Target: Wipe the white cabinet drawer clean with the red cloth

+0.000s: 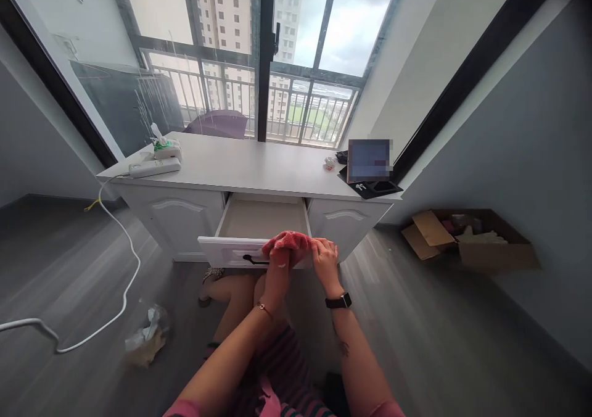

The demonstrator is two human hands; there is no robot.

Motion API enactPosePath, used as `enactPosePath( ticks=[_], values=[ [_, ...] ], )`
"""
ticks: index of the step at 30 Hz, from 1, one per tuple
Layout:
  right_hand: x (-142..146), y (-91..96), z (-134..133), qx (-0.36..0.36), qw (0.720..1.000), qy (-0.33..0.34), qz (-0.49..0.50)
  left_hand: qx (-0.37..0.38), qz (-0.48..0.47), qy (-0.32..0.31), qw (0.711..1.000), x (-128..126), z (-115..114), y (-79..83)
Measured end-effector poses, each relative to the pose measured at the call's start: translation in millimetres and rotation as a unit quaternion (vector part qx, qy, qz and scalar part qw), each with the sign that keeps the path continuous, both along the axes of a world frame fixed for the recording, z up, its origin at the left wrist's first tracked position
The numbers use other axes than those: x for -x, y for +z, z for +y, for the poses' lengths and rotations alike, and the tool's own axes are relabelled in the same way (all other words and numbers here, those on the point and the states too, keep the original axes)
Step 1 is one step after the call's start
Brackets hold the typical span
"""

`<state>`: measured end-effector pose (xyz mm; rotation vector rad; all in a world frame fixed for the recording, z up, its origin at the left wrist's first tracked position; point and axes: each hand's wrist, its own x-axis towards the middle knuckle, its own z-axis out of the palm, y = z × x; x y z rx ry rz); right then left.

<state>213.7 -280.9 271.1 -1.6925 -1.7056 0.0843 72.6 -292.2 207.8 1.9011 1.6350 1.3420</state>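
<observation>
A white drawer (263, 216) is pulled out of the cabinet, its inside bare where it shows. My left hand (279, 266) is closed on a red cloth (290, 240), pressing it over the top edge of the drawer front (231, 248). The cloth covers most of those fingers. At the right end of the same edge, my right hand (325, 258) has its fingers bent over the corner, close against the cloth. A black handle (252, 260) shows on the drawer front, left of my left wrist.
The white cabinet top (250, 164) carries a power strip (155, 168), a tissue pack (166, 148) and a tablet (369, 161). An open cardboard box (497, 253) stands right on the floor. A white cable (132, 238) and a plastic bag (148, 330) lie left.
</observation>
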Motion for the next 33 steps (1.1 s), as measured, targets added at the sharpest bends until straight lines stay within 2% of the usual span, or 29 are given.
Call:
enactPosePath(
  ticks=[3, 7, 10, 13, 15, 17, 22, 25, 27, 30, 33],
  values=[
    [-8.1, 0.9, 5.3, 0.002, 1.000, 0.020, 0.000, 0.061, 0.054, -0.078, 0.994, -22.8, 5.0, -5.9],
    [-15.7, 1.9, 12.7, -0.006, 0.999, 0.049, 0.000, 0.123, 0.068, -0.103, 0.985, -31.0, 14.1, -14.5],
    [-15.6, 5.1, 15.0, -0.005, 0.998, 0.058, -0.003, 0.101, 0.150, -0.148, 0.972, -26.5, 17.7, -24.5],
    [-11.1, 6.6, 13.5, -0.006, 0.999, 0.049, -0.014, 0.066, 0.268, -0.201, 0.940, -16.7, 15.8, -37.2],
    [-6.8, 5.2, 11.3, -0.011, 0.999, 0.036, -0.032, 0.072, 0.317, -0.198, 0.925, -7.7, 11.1, -44.1],
    [-2.6, 2.1, 9.2, -0.020, 0.999, 0.024, -0.042, 0.095, 0.334, -0.172, 0.922, 4.3, 4.5, -46.8],
    [4.2, -5.5, 7.3, -0.050, 0.998, 0.010, -0.029, 0.133, 0.353, -0.124, 0.918, 57.8, -8.6, -33.2],
    [5.7, -8.6, 7.9, -0.061, 0.998, 0.009, -0.031, 0.147, 0.392, -0.123, 0.900, 108.3, -9.5, -25.5],
    [6.3, -10.3, 8.4, -0.066, 0.997, 0.007, -0.032, 0.165, 0.403, -0.093, 0.896, 144.9, -9.6, -25.1],
    [7.1, -12.4, 8.6, -0.071, 0.997, 0.003, -0.030, 0.178, 0.375, -0.010, 0.910, 191.3, -12.3, -26.0],
    [7.6, -13.7, 8.6, -0.073, 0.997, -0.002, -0.025, 0.148, 0.299, 0.060, 0.941, 213.2, -15.3, -19.6]
  ],
)
